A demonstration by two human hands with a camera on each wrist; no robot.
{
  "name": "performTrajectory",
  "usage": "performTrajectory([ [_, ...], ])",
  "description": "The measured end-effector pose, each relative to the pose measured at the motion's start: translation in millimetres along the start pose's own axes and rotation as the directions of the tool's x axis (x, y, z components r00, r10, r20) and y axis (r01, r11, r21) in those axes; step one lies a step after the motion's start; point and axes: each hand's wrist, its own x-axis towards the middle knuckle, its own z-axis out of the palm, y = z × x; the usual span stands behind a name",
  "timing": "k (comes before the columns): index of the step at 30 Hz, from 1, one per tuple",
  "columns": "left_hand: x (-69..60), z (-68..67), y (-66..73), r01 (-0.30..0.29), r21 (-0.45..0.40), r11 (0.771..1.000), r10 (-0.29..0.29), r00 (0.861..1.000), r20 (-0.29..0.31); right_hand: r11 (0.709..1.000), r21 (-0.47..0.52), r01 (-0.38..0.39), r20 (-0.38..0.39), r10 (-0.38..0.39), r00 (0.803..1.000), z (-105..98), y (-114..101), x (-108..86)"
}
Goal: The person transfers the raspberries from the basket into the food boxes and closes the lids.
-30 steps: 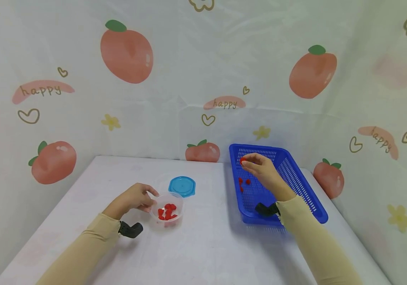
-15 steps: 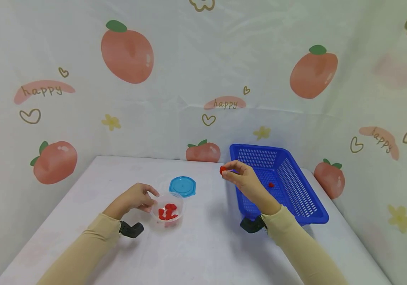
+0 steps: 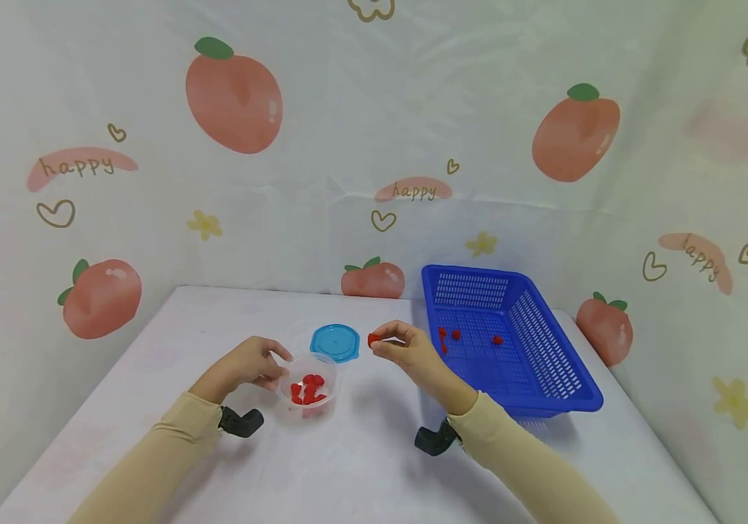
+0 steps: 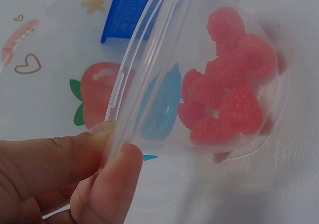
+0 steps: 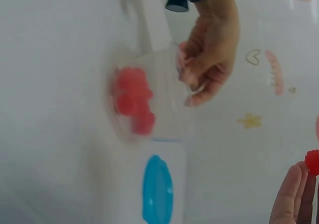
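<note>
Against a white backdrop [image 3: 321,164] printed with fruit, hearts and the word "happy," we look across a white table [image 3: 348,469]. The left hand [image 3: 247,364] pinches the rim of a clear tub [image 3: 300,367] between thumb and fingers; we see a cluster of red raspberries [image 4: 227,87] inside. To the tub's right, the right hand [image 3: 416,356] holds a single raspberry [image 3: 372,340] aloft, thumb and fingertips closed on it. We find a blue lid [image 3: 335,343] just beyond the tub, and a blue basket [image 3: 547,342] with loose raspberries [image 3: 455,335] farther to its right.
</note>
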Motion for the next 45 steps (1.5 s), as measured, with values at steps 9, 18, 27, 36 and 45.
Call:
performTrajectory([
  [9,-0.5,0.3,0.3,0.002,-0.002,1.000,-0.002,1.000,0.000,0.999,0.007,-0.034,0.057,0.034,0.998,21.5,24.3,4.2],
  [18,0.0,0.5,0.8,-0.005,-0.002,1.000,0.005,1.000,0.005,0.998,-0.035,-0.044,0.076,0.047,0.996,38.7,38.8,9.0],
  [27,-1.2,0.7,1.4,-0.004,-0.007,1.000,0.004,1.000,0.003,0.992,-0.084,-0.092,0.078,0.098,0.992,48.2,46.8,9.9],
  [36,-1.5,-0.1,1.6,-0.001,-0.008,1.000,0.001,1.000,0.002,0.990,-0.114,-0.081,0.064,0.088,0.994,52.8,51.2,13.1],
  [45,0.1,-0.6,1.0,-0.002,-0.010,1.000,0.002,1.000,0.003,0.984,-0.158,-0.084,0.062,0.094,0.994,53.4,49.4,14.7],
])
